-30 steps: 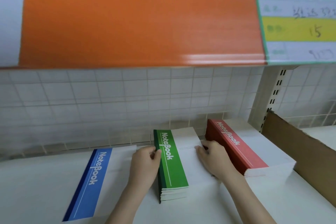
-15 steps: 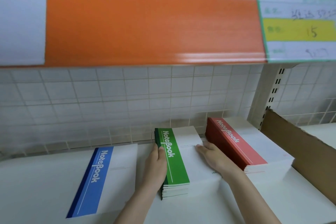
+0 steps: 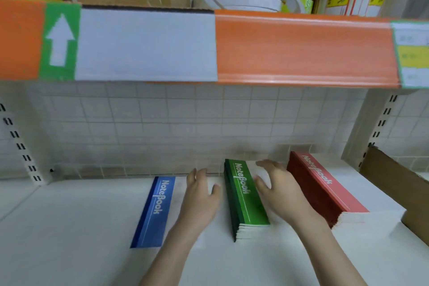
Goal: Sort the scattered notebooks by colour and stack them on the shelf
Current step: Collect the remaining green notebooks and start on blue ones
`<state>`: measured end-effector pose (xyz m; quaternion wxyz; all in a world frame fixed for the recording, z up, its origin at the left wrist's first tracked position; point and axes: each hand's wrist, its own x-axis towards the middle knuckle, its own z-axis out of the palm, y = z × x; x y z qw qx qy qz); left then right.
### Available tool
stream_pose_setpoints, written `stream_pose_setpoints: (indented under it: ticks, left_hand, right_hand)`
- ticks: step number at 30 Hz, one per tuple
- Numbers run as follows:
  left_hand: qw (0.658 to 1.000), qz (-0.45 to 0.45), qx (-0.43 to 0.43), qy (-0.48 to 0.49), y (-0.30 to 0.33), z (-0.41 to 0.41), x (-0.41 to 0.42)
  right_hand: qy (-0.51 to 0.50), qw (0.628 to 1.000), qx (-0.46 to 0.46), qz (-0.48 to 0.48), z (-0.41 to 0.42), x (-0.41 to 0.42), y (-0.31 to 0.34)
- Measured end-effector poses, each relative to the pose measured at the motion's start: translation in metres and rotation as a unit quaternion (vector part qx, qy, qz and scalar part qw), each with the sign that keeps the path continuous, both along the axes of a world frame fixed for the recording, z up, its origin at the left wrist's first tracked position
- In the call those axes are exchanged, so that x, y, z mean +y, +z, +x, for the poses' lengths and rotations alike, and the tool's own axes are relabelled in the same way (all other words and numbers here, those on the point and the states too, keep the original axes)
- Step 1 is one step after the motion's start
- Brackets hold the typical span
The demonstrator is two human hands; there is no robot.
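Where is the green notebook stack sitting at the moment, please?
In the head view, the green notebook stack sits on the white shelf right of centre, between the blue notebook and the red stack.

Above the white shelf [image 3: 69,239], we see two bare forearms reaching in from the lower edge, no sleeves, watch or rings in sight. The left hand [image 3: 199,195] and right hand [image 3: 276,189] both show short, unpainted nails, gloveless.
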<state>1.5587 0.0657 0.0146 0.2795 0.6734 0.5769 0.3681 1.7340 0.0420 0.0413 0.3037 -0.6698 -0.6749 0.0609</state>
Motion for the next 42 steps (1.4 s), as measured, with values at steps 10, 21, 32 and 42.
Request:
stream_pose_setpoints:
  ticks: [10,21,32,42]
  left_hand:
    - [0.992,0.016,0.082,0.089,0.004,-0.124,-0.027]
    - [0.974,-0.050,0.135,0.174,0.004,-0.280,-0.079]
    - [0.954,-0.063,0.156,0.249,0.005,-0.418,-0.134]
    - [0.925,-0.074,0.211,0.307,0.002,-0.535,-0.183]
  right_hand:
    - [0.212,0.977,-0.011,0.014,-0.146,0.004,0.002]
    - [0.352,0.934,-0.040,-0.056,-0.299,-0.008,-0.013]
    - [0.440,0.894,-0.029,-0.074,-0.448,-0.031,-0.019]
    - [0.486,0.872,-0.002,-0.058,-0.584,-0.067,-0.036]
